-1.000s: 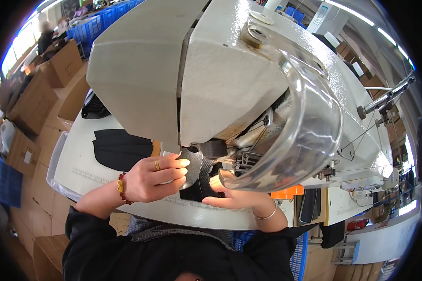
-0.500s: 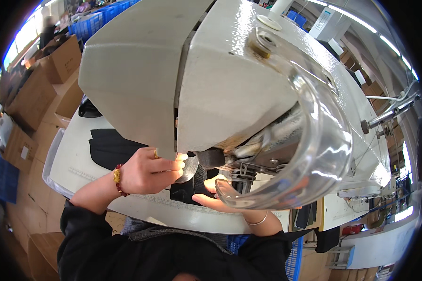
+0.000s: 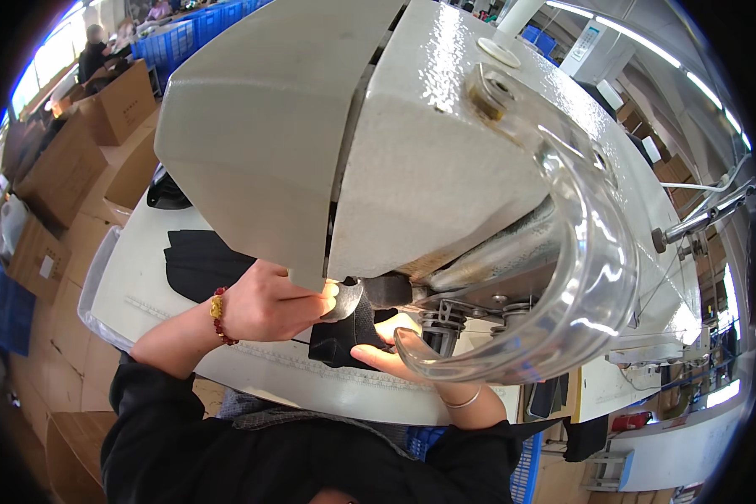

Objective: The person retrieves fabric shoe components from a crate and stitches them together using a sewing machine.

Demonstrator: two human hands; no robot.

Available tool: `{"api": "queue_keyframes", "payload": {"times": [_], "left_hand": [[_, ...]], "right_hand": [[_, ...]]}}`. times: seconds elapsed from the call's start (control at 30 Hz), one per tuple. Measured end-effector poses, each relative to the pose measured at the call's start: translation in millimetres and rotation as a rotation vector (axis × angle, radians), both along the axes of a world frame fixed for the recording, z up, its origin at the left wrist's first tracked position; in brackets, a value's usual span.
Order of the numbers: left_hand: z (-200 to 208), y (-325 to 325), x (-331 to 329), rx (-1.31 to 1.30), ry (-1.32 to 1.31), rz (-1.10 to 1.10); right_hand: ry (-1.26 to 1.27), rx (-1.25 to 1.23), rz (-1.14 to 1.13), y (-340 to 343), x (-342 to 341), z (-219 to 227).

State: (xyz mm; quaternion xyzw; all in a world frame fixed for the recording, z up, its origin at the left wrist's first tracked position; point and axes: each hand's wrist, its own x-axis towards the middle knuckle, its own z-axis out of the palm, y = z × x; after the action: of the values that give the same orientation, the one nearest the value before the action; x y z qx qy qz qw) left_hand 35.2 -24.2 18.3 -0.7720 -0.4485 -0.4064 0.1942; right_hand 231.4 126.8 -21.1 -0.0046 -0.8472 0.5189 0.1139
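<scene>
A large, light grey sewing machine (image 3: 445, 176) fills the middle of the view. Below its head, a black fabric piece (image 3: 334, 343) lies close to the needle area, beside a small curved metal plate (image 3: 349, 301). My left hand (image 3: 269, 304), with a red beaded bracelet at the wrist, is closed in a pinch against that plate; what sits between its fingertips is hidden. From the right, my right hand (image 3: 386, 349) grips the fabric's edge, its fingers partly behind a clear plastic guard (image 3: 596, 277).
Black cut fabric pieces (image 3: 197, 265) lie on the white table (image 3: 134, 277) to the left, near a shiny black object (image 3: 166, 195). Cardboard boxes (image 3: 67, 172) and blue crates (image 3: 164, 46) stand beyond. A person (image 3: 97, 50) sits at far left.
The machine has shifted slightly rightward and downward in the picture. My left fingers are curled tighter and lower at the plate. My right hand stays at the fabric with its fingers slightly shifted.
</scene>
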Motion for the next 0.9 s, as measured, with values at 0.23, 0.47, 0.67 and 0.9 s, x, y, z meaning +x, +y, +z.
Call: {"api": "queue_keyframes", "payload": {"times": [0.23,0.47,0.67,0.9], "left_hand": [[-0.9,2.7,-2.3,0.027,0.035,0.07],[2.4,4.6,0.8,-0.027,0.008,0.111],[-6.7,5.5,1.9,-0.025,0.035,0.173],[-13.8,7.6,5.0,-0.011,0.032,0.258]], "right_hand": [[-0.406,0.132,0.039,15.3,2.7,12.7],[0.013,0.045,-0.011,36.6,27.2,-1.0],[0.111,0.157,-0.057,36.7,26.3,0.7],[0.227,0.293,-0.106,37.7,21.1,6.0]]}}
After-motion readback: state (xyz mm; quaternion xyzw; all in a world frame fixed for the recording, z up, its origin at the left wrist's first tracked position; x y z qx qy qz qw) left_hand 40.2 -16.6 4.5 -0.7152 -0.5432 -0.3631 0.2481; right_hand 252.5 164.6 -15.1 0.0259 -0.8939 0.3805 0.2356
